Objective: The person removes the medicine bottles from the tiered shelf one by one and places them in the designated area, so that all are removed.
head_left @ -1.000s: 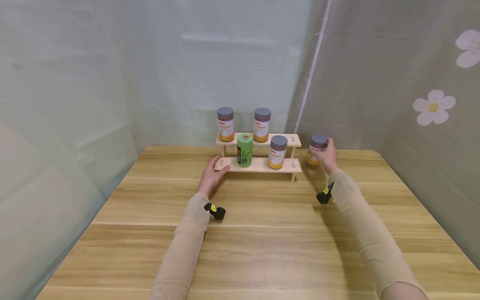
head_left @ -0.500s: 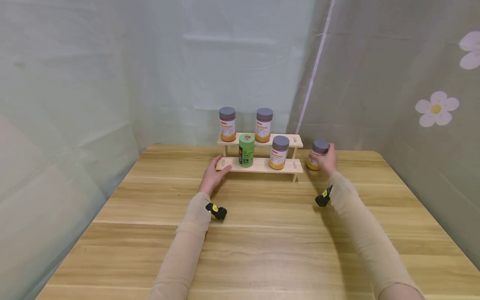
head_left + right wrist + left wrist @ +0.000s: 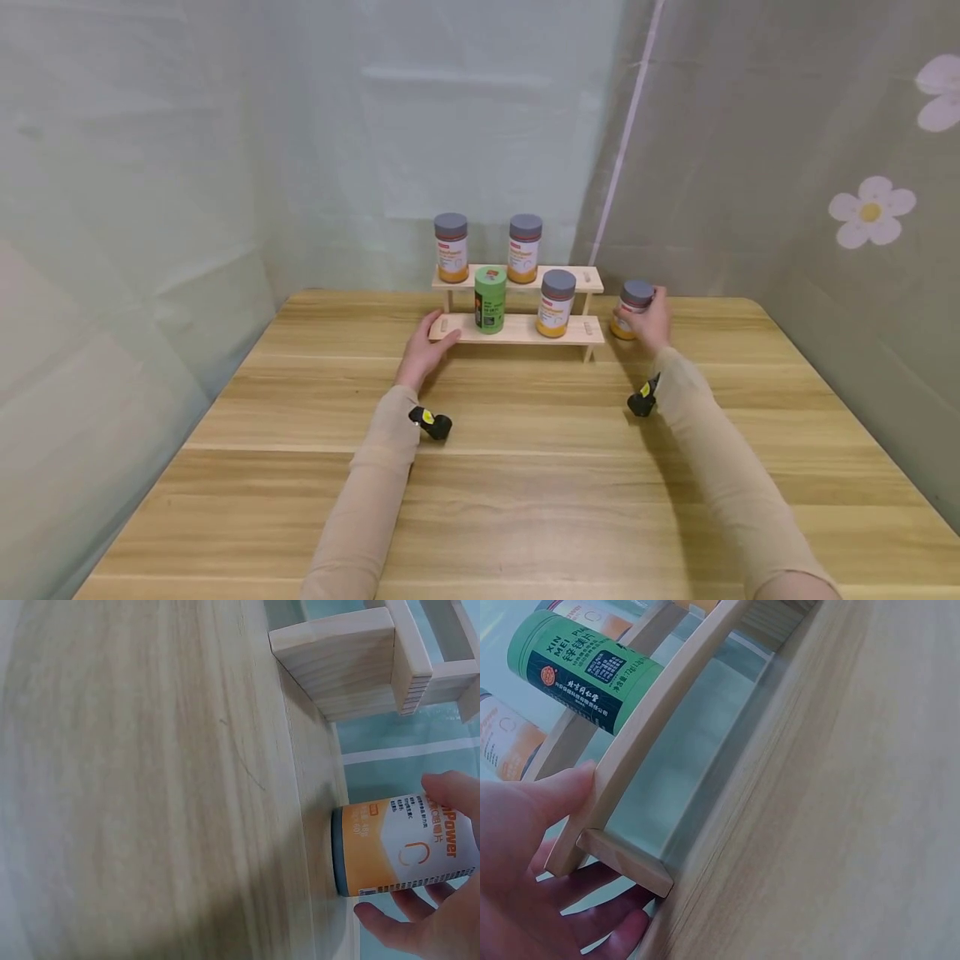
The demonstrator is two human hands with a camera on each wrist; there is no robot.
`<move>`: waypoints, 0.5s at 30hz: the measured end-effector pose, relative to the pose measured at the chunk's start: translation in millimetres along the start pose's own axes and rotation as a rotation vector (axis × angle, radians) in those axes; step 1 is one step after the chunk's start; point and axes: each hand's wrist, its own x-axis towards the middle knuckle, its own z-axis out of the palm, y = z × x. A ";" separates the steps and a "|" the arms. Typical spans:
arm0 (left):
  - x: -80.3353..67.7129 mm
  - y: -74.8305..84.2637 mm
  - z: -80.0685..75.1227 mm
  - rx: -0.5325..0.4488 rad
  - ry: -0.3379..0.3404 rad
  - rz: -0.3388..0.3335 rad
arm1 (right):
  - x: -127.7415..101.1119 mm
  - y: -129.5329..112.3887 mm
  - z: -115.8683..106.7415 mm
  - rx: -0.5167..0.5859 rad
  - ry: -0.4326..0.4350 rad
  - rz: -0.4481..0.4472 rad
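Note:
A two-step wooden rack (image 3: 517, 332) stands near the table's far edge. My left hand (image 3: 422, 350) grips the left end of its lower step. In the left wrist view, the thumb lies on the step's front edge and the fingers reach around the leg (image 3: 626, 861). A green bottle (image 3: 490, 302) stands on the lower step, left of a grey-capped pill bottle (image 3: 555, 304). Two more such bottles (image 3: 452, 248) stand on the upper step. Right of the rack, my right hand (image 3: 651, 322) holds another grey-capped pill bottle (image 3: 405, 844) upright, its base at the tabletop.
The wood-grain table (image 3: 510, 500) reaches toward me in front of the rack. Pale cloth (image 3: 480, 108) hangs behind it, and a grey cloth with flowers (image 3: 870, 212) hangs at the right. Each wrist carries a small black camera (image 3: 431, 422).
My right hand has lowered its pill bottle and brought it slightly nearer to me, down to the tabletop. The left hand stays on the rack's end. The camera view shifts slightly.

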 end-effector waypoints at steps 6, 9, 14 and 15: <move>0.6 0.3 -0.2 -0.002 0.005 0.005 | -1.4 -0.5 -0.2 0.032 -0.016 0.003; 0.8 0.5 -0.8 -0.005 0.005 0.000 | -3.7 -1.2 -1.6 0.073 -0.057 0.012; 2.2 0.2 0.3 -0.016 -0.002 -0.008 | -6.9 2.0 -8.7 0.172 -0.145 0.059; 2.5 0.5 -0.1 -0.020 -0.003 -0.010 | -6.9 2.4 -10.0 0.185 -0.154 0.056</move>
